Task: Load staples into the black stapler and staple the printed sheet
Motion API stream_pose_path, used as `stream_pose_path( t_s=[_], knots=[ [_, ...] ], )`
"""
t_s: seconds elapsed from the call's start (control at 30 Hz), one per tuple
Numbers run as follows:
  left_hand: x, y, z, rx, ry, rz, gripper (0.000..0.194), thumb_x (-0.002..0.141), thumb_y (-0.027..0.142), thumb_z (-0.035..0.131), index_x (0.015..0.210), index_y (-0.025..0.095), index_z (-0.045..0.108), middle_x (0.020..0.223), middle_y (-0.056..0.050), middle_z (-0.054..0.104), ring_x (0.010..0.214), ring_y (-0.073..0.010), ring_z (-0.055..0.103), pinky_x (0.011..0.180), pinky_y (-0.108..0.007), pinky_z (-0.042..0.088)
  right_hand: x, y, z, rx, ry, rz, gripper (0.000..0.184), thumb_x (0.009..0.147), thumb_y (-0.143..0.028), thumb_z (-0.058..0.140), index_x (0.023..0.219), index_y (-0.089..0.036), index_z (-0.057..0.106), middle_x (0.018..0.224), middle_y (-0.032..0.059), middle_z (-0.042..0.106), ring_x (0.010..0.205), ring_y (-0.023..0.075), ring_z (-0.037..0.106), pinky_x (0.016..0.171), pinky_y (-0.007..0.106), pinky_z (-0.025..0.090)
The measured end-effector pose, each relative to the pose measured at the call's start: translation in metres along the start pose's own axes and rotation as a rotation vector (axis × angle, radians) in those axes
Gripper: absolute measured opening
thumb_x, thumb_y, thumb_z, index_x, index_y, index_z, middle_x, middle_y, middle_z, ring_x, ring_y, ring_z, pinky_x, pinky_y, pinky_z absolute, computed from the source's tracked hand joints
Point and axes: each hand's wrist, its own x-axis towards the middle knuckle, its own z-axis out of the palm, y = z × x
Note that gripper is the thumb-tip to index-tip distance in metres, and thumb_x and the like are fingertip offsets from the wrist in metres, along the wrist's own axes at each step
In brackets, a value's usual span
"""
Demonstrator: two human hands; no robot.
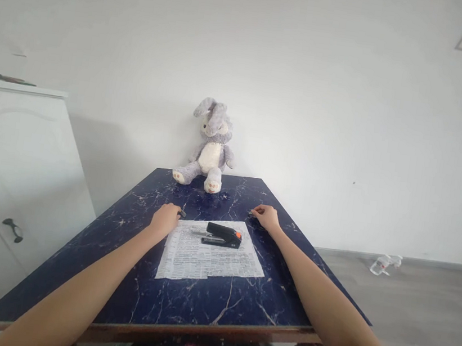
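Observation:
A printed paper sheet (212, 253) lies on the dark blue marbled table (180, 297). A black stapler (223, 234) with an orange tip rests on the sheet's far part. My left hand (164, 220) sits at the sheet's far left corner, fingers curled around a small dark object I cannot name. My right hand (266, 217) rests near the sheet's far right corner, fingers pinched on something small and dark.
A grey and white plush rabbit (210, 146) sits at the table's far edge against the white wall. A white cabinet (10, 166) stands to the left. A clear plastic bottle (384, 264) lies on the grey floor at the right.

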Motion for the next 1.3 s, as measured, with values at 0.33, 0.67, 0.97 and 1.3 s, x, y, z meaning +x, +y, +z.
stream_pose_path(
  t_s=[0.33,0.67,0.97,1.3],
  knots=[
    [0.01,0.001,0.006,-0.062,-0.064,0.229,0.048,0.097,0.005,0.05,0.134,0.026,0.073,0.135,-0.011,0.068,0.119,-0.0286,0.062,0.1,-0.037,0.05,0.004,0.003,0.008,-0.096,-0.011,0.006,0.016,0.09,-0.031,0.071,0.097,-0.019,0.078,0.091,0.0068,0.08,0.086,0.0221,0.074,0.086,0.033,0.056],
    [0.01,0.007,-0.001,-0.178,-0.007,0.268,0.026,0.094,0.01,0.056,0.099,0.02,0.079,0.107,-0.012,0.075,0.104,-0.0273,0.069,0.097,-0.038,0.052,0.0,-0.003,0.009,-0.074,-0.028,-0.026,0.016,0.09,-0.032,0.07,0.092,-0.017,0.078,0.091,0.0092,0.079,0.086,0.0228,0.071,0.083,0.033,0.053],
    [-0.001,0.025,-0.015,-0.564,0.161,0.222,0.01,0.103,0.024,0.048,0.099,0.021,0.058,0.098,-0.008,0.076,0.092,-0.0234,0.071,0.089,-0.038,0.053,-0.018,-0.047,-0.004,0.048,-0.05,-0.26,0.025,0.095,-0.039,0.063,0.092,-0.017,0.076,0.095,0.0095,0.076,0.085,0.0219,0.067,0.085,0.035,0.053],
    [-0.015,0.045,-0.02,-0.992,-0.055,0.313,0.028,0.097,0.048,0.062,0.1,0.02,0.062,0.082,-0.004,0.076,0.072,-0.0175,0.072,0.071,-0.03,0.056,-0.071,-0.119,0.003,0.204,-0.652,-0.732,0.042,0.097,-0.051,0.069,0.124,-0.018,0.071,0.113,0.0096,0.077,0.097,0.0228,0.07,0.085,0.032,0.051]
  ],
)
